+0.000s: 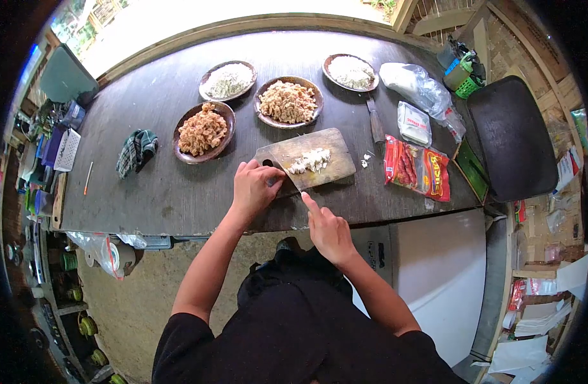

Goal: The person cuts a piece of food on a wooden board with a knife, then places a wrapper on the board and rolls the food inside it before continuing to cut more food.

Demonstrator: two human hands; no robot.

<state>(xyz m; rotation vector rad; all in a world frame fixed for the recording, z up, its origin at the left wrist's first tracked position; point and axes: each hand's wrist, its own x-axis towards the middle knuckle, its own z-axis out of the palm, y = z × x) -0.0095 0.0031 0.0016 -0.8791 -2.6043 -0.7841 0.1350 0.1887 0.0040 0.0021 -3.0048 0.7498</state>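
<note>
A wooden cutting board (340, 168) lies near the table's front edge, with chopped white pieces (312, 161) heaped in its middle. My right hand (329, 235) is closed round a knife, the index finger stretched along it; the handle is hidden in the palm. Its thin blade (295, 183) slants up and left across the board's near edge. At the board's left end, beside the hole, my left hand (255, 189) has its fingers curled and pressed together close to the blade. Whatever those fingers pinch is hidden.
Brown fried pieces fill two bowls (228, 137) (264, 119); two plates (204, 96) (373, 84) hold white shreds. Right of the board lie another knife (376, 121), a red packet (417, 168), a white packet (413, 123) and plastic bags (419, 86). A checked cloth (138, 152) lies left.
</note>
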